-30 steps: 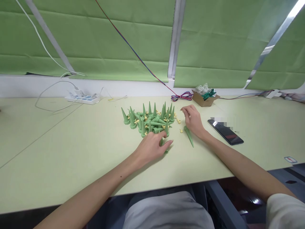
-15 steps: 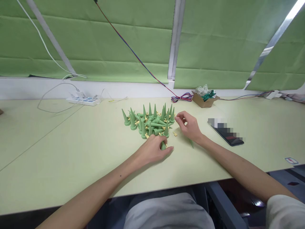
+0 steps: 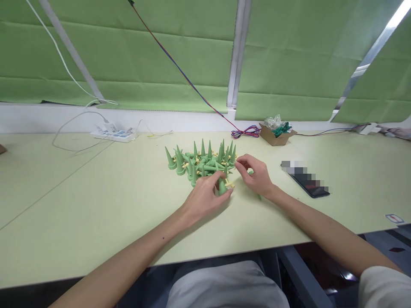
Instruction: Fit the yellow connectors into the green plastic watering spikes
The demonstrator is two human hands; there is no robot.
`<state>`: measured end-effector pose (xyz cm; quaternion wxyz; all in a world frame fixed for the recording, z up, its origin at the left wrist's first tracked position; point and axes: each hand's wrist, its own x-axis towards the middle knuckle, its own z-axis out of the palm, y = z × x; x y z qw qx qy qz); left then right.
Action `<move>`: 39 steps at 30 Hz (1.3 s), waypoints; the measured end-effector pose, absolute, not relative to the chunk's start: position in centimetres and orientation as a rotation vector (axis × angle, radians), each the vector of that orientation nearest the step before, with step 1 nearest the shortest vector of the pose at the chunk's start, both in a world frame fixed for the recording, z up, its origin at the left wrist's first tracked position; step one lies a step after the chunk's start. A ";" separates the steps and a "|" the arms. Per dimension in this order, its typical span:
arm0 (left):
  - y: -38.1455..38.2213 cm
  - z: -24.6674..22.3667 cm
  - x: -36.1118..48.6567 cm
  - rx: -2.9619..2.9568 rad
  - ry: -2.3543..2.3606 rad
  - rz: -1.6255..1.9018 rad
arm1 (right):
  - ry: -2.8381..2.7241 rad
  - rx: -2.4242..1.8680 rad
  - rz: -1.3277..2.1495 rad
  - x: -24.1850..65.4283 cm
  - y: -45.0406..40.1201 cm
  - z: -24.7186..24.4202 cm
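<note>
A heap of green cone-shaped nozzles (image 3: 180, 164), mixed with small yellow pieces, lies mid-table; several cones stand upright, others on their sides. My left hand (image 3: 205, 194) is at the heap's near edge, thumb and fingers curled round a green cone nozzle (image 3: 221, 186). Beside that cone is a small yellow piece (image 3: 229, 184), close to my left thumb. My right hand (image 3: 257, 174) is at the heap's right side, thumb and forefinger pinched together; what they hold, if anything, is too small to make out. A green cone (image 3: 259, 197) shows partly from beneath my right wrist.
A phone (image 3: 308, 182) lies to the right of my right hand. Along the back are a small cardboard box (image 3: 276, 137) with plastic and green material, a coiled red-blue wire (image 3: 245, 131), and a white power strip (image 3: 114, 136) with cables.
My left hand has shifted slightly up toward the heap, with its cone turned more into view. My right hand has dropped slightly, and the loose yellow piece between the hands no longer shows there.
</note>
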<state>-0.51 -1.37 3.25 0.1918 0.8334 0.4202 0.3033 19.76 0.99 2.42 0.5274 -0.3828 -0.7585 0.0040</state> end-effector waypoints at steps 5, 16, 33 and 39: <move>-1.3 3.2 -0.5 2.257 1.196 1.018 | -1.834 -0.856 0.037 19.5 0.5 2.6; -1.2 3.2 -0.4 2.200 1.193 1.088 | -1.855 -0.791 0.061 19.2 0.0 2.6; -1.0 2.8 -0.5 2.307 1.104 1.231 | -1.947 -0.758 0.061 18.9 0.1 2.1; -0.8 2.5 -0.5 2.353 1.075 1.304 | -1.981 -0.680 0.051 18.9 0.2 2.1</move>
